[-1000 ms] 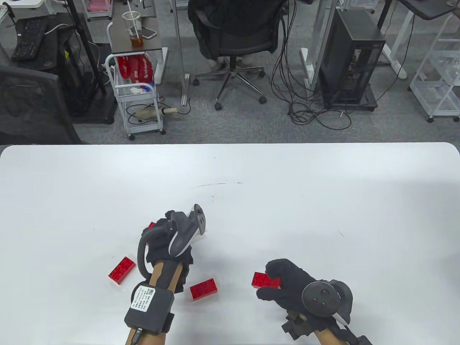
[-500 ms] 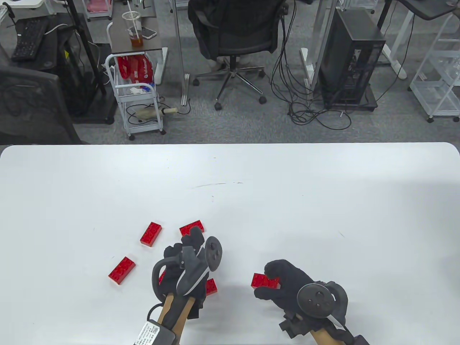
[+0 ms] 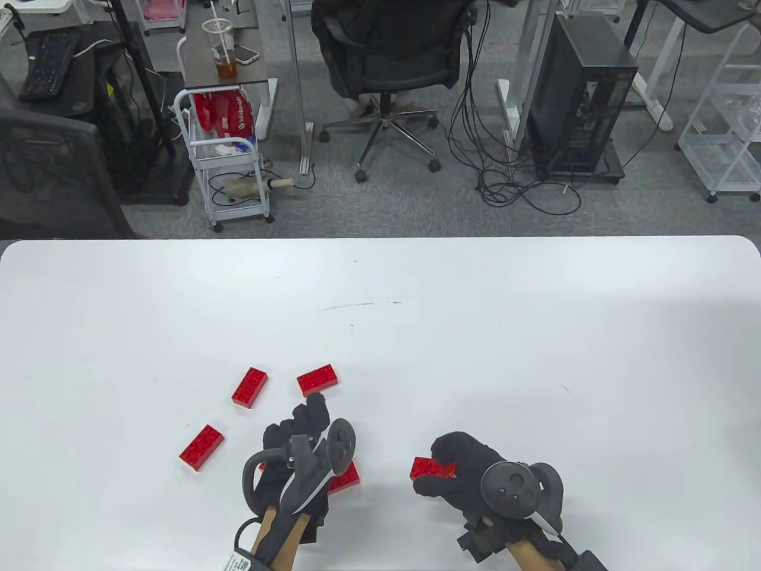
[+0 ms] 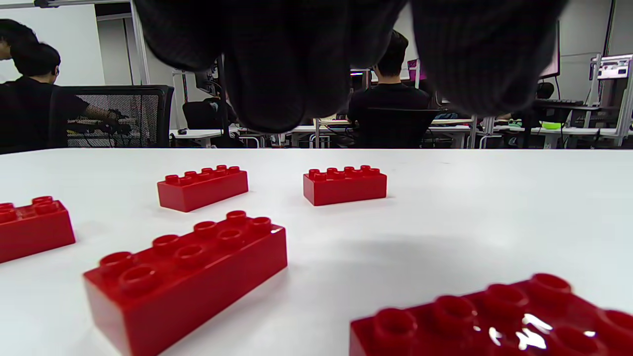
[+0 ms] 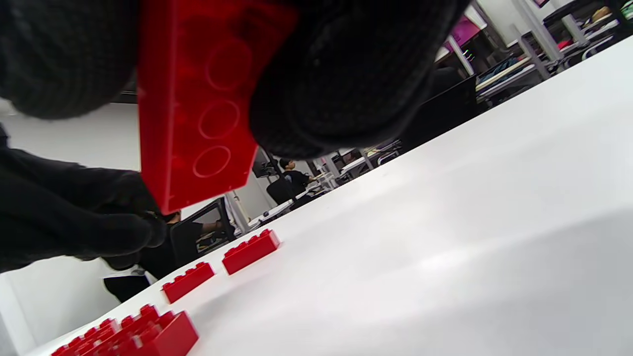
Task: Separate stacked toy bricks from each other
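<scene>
Right hand fingers pinch a red brick; left hand fingers' state unclear.

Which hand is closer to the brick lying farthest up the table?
Left. The left hand sits just below that brick; the right hand is farther off, lower right.

Six red 2x4 bricks, all single, none stacked. Far pair: one at left-centre, angled; one just right of it. Another nearer & further left, flat, studs up. Two near-centre, partly hidden: sliver and brick. Sixth at right, lifted off table w/ hollow underside showing.
</scene>
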Available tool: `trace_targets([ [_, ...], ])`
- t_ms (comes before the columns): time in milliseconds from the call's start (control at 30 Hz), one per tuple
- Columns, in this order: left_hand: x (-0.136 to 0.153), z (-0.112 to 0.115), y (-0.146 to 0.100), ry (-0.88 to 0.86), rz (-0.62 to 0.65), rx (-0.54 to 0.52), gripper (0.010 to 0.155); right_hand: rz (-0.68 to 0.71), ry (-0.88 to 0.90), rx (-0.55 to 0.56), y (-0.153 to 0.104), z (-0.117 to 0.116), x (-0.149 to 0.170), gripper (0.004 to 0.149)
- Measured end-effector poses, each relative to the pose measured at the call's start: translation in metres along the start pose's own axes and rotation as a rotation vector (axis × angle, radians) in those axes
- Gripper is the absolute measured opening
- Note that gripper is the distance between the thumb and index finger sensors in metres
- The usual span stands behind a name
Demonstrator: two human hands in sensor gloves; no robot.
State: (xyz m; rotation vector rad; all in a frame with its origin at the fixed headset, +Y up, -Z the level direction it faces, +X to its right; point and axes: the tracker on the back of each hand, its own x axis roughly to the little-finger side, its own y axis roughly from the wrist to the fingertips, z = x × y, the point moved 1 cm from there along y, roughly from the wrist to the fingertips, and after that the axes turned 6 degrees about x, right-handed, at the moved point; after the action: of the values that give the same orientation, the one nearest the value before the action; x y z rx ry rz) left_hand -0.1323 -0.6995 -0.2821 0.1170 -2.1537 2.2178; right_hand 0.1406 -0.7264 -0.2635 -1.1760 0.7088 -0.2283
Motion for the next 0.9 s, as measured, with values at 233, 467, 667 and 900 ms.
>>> trace_targets([
  [233, 0.011, 0.000, 0.000, -0.073, 0.008, 0.014, 0.083, -0.036, -0.127, -0.157, 0.022, -0.013, -0.003, 0.055],
  [467, 0.016, 0.002, 0.003, -0.102, 0.008, 0.026, 0.082, -0.098, -0.238, -0.121, 0.062, -0.026, -0.015, 0.056],
  [667, 0.018, 0.008, 0.008, -0.113, 0.009, 0.065, 0.082, -0.160, -0.270, -0.101, 0.092, -0.034, -0.019, 0.058],
  [900, 0.024, 0.004, 0.008, -0.160, 0.005, 0.059, 0.081, -0.205, -0.297, -0.140, 0.105, -0.057, -0.009, 0.058],
])
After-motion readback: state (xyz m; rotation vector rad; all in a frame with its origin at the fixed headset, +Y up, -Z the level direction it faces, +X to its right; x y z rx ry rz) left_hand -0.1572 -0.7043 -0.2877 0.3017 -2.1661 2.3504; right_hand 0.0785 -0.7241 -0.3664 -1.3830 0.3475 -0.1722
